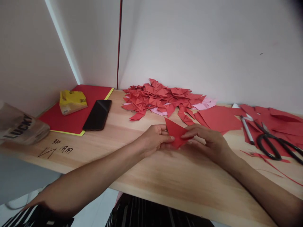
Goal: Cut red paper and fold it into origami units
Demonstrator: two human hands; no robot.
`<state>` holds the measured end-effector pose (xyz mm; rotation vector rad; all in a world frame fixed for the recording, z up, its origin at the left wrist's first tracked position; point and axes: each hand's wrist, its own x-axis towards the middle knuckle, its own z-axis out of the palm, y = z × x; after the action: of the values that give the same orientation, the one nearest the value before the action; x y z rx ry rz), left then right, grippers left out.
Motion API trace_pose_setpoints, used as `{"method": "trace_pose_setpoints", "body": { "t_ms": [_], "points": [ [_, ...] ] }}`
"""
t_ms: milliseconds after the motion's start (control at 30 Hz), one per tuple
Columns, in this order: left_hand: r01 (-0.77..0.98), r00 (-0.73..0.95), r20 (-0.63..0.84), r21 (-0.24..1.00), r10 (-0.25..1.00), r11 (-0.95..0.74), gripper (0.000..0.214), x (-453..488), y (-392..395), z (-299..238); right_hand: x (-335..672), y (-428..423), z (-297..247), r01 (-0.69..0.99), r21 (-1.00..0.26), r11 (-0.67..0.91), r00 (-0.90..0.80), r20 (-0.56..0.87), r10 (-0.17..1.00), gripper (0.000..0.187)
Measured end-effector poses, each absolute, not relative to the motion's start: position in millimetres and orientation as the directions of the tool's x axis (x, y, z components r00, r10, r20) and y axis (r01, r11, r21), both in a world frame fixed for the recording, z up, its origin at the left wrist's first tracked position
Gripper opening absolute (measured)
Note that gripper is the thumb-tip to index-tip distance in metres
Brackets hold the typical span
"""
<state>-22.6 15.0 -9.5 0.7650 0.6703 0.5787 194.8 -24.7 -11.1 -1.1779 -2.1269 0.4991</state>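
Observation:
A folded red paper piece [175, 132] is held just above the wooden table [146, 170], near its middle. My left hand [153, 138] pinches the piece's left side, thumb on top. My right hand [208, 142] grips its right side with the fingers curled over the edge. Behind the hands lies a heap of several folded red and pink paper shapes [161, 99] against the wall.
Flat red paper sheets [220, 118] lie right of the heap, with a pen [247, 129] and black scissors [276, 145] on red scraps. At the left are a black phone [98, 115], a yellow tissue pack [71, 101] on a red sheet [71, 121], and a clear bag [19, 126].

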Motion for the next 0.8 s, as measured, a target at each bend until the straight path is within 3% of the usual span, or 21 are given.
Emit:
{"method": "trace_pose_setpoints", "body": {
  "t_ms": [200, 433, 600, 800],
  "points": [
    [-0.193, 0.674, -0.331, 0.784, 0.661, 0.59, 0.026, -17.5, 7.6, -6.6, 183.4, -27.5, -8.2, 0.608, -0.685, 0.402, -0.259, 0.307, 0.916, 0.017],
    [-0.128, 0.691, -0.347, 0.805, 0.634, 0.58, 0.029, -15.5, 2.7, -8.7, 181.5, -33.9, -7.1, 0.688, -0.686, 0.238, -0.138, 0.198, 0.97, 0.025],
    [-0.129, 0.696, -0.334, 0.814, 0.636, 0.567, 0.034, -14.8, 2.0, -10.9, 180.0, -34.4, -8.0, 0.71, -0.67, 0.215, -0.11, 0.196, 0.974, 0.027],
    [-0.128, 0.66, -0.356, 0.814, 0.661, 0.566, 0.015, -12.9, 1.0, -13.8, 178.7, -35.3, -10.7, 0.725, -0.648, 0.234, -0.128, 0.207, 0.97, 0.026]
  ]
}}
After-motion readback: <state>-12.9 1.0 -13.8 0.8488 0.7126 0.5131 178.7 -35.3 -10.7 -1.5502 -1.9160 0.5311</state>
